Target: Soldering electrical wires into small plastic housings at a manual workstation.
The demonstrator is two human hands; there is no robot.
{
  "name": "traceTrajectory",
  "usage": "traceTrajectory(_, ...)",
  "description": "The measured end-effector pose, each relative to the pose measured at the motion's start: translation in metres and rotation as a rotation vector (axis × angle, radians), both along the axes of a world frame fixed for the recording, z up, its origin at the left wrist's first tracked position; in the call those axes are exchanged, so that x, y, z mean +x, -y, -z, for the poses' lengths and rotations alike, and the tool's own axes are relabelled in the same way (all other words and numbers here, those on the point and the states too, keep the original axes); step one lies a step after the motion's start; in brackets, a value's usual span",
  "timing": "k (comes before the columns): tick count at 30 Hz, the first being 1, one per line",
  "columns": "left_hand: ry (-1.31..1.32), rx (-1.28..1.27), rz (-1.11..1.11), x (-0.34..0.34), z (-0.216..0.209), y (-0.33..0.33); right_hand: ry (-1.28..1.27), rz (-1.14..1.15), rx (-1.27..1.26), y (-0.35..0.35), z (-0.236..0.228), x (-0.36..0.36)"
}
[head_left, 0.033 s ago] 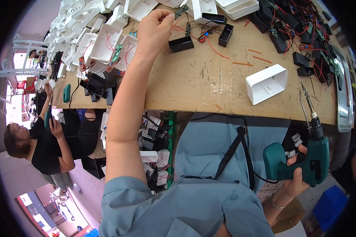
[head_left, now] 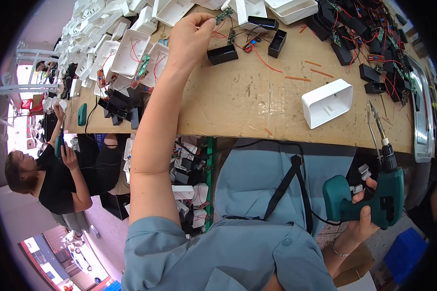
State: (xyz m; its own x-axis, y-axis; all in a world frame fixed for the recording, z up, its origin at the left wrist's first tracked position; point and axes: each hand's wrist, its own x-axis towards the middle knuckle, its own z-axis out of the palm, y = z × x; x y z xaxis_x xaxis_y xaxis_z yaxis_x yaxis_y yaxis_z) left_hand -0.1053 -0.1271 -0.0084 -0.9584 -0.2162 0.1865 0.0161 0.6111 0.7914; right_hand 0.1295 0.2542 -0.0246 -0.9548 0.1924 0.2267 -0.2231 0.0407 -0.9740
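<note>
At the far side of the table, my left hand [head_left: 194, 36] pinches a small green circuit board [head_left: 224, 15] between thumb and fingertips. Wires run from it toward another narrow board [head_left: 231, 35] and several black plastic boxes, among them an open black battery box [head_left: 222, 54] just right of my wrist. My right hand [head_left: 365, 213], low on the right, is wrapped around the handle of a green soldering gun [head_left: 389, 191]. Its metal tip [head_left: 378, 121] points up over the table's near edge. An open white plastic casing [head_left: 327, 104] stands on its side left of that tip.
White casings [head_left: 107, 29] are heaped at the far left, black boxes with wired boards [head_left: 359, 43] at the far right. Thin orange-brown strips [head_left: 297, 78] lie mid-table. A metal tray [head_left: 422, 111] stands at the right edge. On the left a person [head_left: 58, 179] holds a similar tool.
The circuit board in my left hand has shifted very slightly to the right and toward me. My right hand and the soldering gun have not moved.
</note>
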Motion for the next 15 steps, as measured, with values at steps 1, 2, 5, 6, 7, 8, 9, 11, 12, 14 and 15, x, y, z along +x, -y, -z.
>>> traceTrajectory(1, -0.088, -0.129, 0.006, -0.003, 0.006, 0.004, -0.003, -0.003, 0.011, 0.000, 0.000, 0.000)
traceTrajectory(2, -0.175, -0.257, 0.017, -0.004, 0.008, 0.003, -0.002, -0.001, 0.011, 0.000, 0.000, 0.000)
traceTrajectory(5, -0.534, -0.399, 0.021, 0.005, 0.003, -0.006, 0.005, 0.004, 0.006, 0.001, 0.000, 0.000)
traceTrajectory(6, -0.533, -0.398, 0.023, 0.008, -0.002, -0.009, 0.011, 0.052, 0.003, 0.005, -0.002, -0.001)
traceTrajectory(7, -0.471, -0.512, 0.123, 0.012, -0.010, -0.012, 0.017, 0.100, 0.000, 0.006, -0.002, -0.002)
traceTrajectory(8, -0.407, -0.628, 0.218, 0.014, -0.014, -0.012, 0.016, 0.097, -0.001, 0.005, -0.001, -0.001)
traceTrajectory(9, -0.407, -0.629, 0.216, 0.015, -0.013, -0.012, 0.014, 0.059, -0.001, 0.001, 0.000, 0.001)
traceTrajectory(11, -0.254, -0.884, 0.286, 0.013, -0.010, -0.011, 0.010, 0.020, -0.002, -0.001, 0.001, 0.002)
traceTrajectory(12, -0.254, -0.885, 0.286, 0.011, -0.011, -0.010, 0.013, 0.017, 0.000, -0.001, 0.001, 0.002)
traceTrajectory(14, -0.134, -0.713, 0.318, 0.006, -0.013, -0.010, 0.016, 0.016, 0.002, -0.001, 0.001, 0.002)
traceTrajectory(15, -0.135, -0.713, 0.320, 0.004, -0.014, -0.010, 0.016, 0.016, -0.006, -0.001, 0.001, 0.002)
